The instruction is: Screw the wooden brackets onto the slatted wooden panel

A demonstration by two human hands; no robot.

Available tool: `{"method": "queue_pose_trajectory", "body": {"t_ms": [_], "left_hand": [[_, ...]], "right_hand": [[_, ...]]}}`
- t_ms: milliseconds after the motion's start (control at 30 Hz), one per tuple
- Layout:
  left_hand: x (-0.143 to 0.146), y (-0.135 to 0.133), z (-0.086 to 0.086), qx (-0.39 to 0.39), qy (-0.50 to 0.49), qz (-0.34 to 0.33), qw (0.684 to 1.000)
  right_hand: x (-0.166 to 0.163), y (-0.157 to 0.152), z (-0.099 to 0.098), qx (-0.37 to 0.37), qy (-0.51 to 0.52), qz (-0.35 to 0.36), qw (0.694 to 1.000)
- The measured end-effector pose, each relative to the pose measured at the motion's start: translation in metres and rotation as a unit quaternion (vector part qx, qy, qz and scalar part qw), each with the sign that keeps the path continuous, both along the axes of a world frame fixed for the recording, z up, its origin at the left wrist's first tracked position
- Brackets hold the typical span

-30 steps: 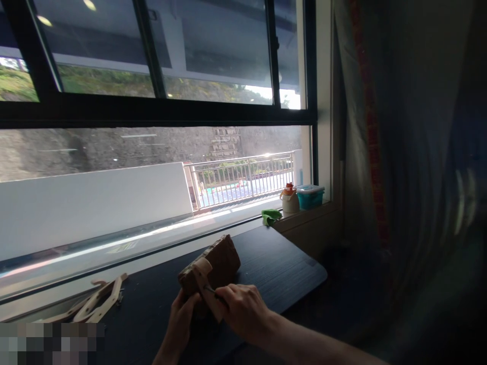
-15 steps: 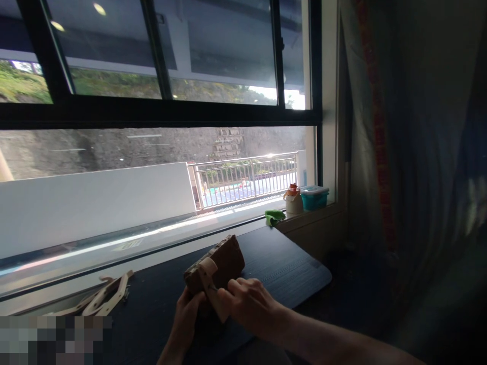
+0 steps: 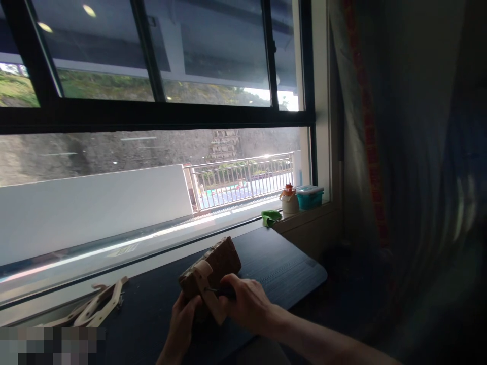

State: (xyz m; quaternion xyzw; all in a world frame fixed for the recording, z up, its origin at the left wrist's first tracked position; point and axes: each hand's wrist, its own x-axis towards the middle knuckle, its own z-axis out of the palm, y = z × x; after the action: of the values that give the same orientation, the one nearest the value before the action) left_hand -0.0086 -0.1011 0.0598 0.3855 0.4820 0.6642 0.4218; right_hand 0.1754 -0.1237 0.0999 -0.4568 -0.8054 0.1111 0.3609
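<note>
A brown, rough-edged block (image 3: 226,258) is tilted up over the dark table. Against its near side lies a flat, pale wooden piece (image 3: 209,296) with a rounded upper end and small holes. My left hand (image 3: 181,322) grips the block's lower left end, thumb beside the wooden piece. Closed round the dark handle of a screwdriver (image 3: 228,292) is my right hand (image 3: 249,303). The tool's thin shaft points left and meets the wooden piece near a hole. My right fingers partly cover the handle, and the wooden piece hides part of the block.
Several pale wooden parts (image 3: 99,303) lie in a heap at the table's left. A green cloth (image 3: 271,218), a jug with an orange top (image 3: 289,200) and a teal lidded box (image 3: 310,197) stand along the window sill. The table (image 3: 281,258) has a rounded right corner.
My right hand has shifted its grip, and more of the dark handle and shaft shows. The whole view has slid slightly; the block and my left hand keep their pose.
</note>
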Motion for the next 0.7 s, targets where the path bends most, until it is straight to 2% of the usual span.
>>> {"method": "queue_pose_trajectory", "body": {"t_ms": [167, 267, 400, 533, 700], "left_hand": [[0.000, 0.003, -0.002, 0.001, -0.007, 0.006, 1.000], [-0.001, 0.003, -0.003, 0.002, -0.008, 0.001, 1.000], [-0.003, 0.004, -0.006, 0.005, -0.006, -0.012, 1.000], [-0.005, 0.004, -0.008, 0.008, 0.000, -0.018, 1.000], [-0.007, 0.006, -0.012, 0.012, 0.005, -0.028, 1.000]], "right_hand": [[0.004, -0.006, 0.012, 0.118, -0.150, 0.077, 0.979], [-0.002, -0.005, 0.006, 0.097, -0.129, 0.094, 0.982], [-0.007, -0.004, -0.006, 0.036, -0.045, 0.025, 0.998], [-0.001, -0.004, -0.008, -0.016, 0.008, -0.022, 1.000], [0.009, -0.004, -0.001, 0.006, -0.014, 0.019, 1.000]]}}
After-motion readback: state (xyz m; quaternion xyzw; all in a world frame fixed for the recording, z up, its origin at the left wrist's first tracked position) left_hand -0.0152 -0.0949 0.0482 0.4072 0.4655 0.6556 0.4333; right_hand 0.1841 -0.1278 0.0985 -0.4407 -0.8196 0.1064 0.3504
